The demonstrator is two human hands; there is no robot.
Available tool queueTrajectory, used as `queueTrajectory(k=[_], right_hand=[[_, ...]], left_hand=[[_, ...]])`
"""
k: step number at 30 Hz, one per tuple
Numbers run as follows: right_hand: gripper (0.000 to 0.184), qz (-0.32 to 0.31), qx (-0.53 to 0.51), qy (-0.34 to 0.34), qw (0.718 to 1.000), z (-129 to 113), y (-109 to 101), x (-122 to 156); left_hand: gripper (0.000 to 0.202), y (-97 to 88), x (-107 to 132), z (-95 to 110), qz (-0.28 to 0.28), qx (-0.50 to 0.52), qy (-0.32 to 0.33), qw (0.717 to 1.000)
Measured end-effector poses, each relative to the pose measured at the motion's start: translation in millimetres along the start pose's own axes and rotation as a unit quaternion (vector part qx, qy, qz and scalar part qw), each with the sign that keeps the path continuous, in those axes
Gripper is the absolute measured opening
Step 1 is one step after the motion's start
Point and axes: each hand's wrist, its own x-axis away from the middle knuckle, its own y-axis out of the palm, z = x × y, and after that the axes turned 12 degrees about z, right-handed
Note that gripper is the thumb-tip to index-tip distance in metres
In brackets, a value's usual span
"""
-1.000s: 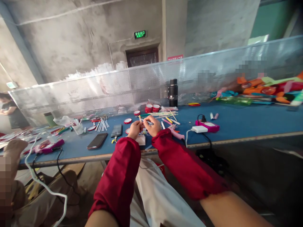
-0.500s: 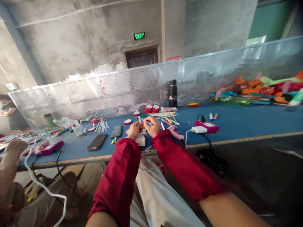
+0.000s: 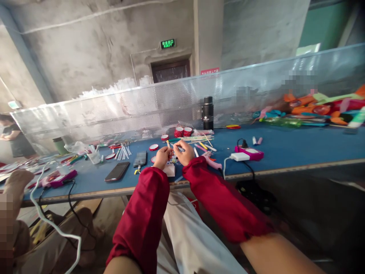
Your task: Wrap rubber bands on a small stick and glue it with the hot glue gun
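Note:
Both my arms wear dark red sleeves and reach to the blue table (image 3: 285, 146). My left hand (image 3: 162, 156) is closed in a pinch on a thin yellowish stick that points up. My right hand (image 3: 184, 151) is closed round a thin blue-grey stick lying level between the two hands. The hands are close together over a small colourful piece and a white card (image 3: 170, 170) near the table's front edge. What exactly lies under the hands is too small to tell.
A black phone (image 3: 117, 171) lies left of my hands. Red tape rolls (image 3: 183, 131) and a black flask (image 3: 208, 112) stand behind. A pink glue gun (image 3: 211, 160), white charger (image 3: 240, 156) and pink box (image 3: 252, 152) lie right. A perforated metal screen (image 3: 114, 110) backs the table. Another person sits at the left.
My hands have stayed in place over the same spot, with only slight finger movement. The view shifted a little between the oldest frame and now.

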Motion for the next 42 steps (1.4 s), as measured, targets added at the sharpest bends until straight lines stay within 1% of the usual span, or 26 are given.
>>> queueTrajectory(k=[4,13,18,26,32,39,42], right_hand=[[0.015,-0.013,-0.01,0.0,1.0,-2.3,-0.4,0.3],[0.014,-0.012,-0.013,0.003,1.0,-3.8,-0.4,1.1],[0.014,-0.024,-0.015,0.01,1.0,-4.6,-0.8,1.3],[0.014,-0.017,-0.009,0.007,1.0,-3.8,-1.0,0.7],[0.015,-0.029,-0.007,0.013,0.999,-2.4,-1.2,0.1],[0.016,-0.043,-0.015,0.019,0.999,-5.0,-1.0,0.6],[0.015,-0.027,-0.019,0.019,0.999,-5.3,-1.1,0.4]], left_hand=[[0.02,0.6,0.0,0.1,0.0,-0.002,0.001,1.0],[0.02,0.0,0.2,-0.3,-0.002,-0.005,0.008,1.0],[0.022,0.3,-0.1,-1.1,-0.008,-0.008,0.01,1.0],[0.026,0.6,0.4,-0.5,-0.003,-0.009,0.003,1.0],[0.026,0.2,1.6,0.7,-0.013,-0.004,0.007,1.0],[0.026,-0.7,-1.3,-3.8,-0.018,-0.007,0.016,1.0],[0.025,-0.4,-2.0,-4.3,-0.015,-0.01,0.021,1.0]])
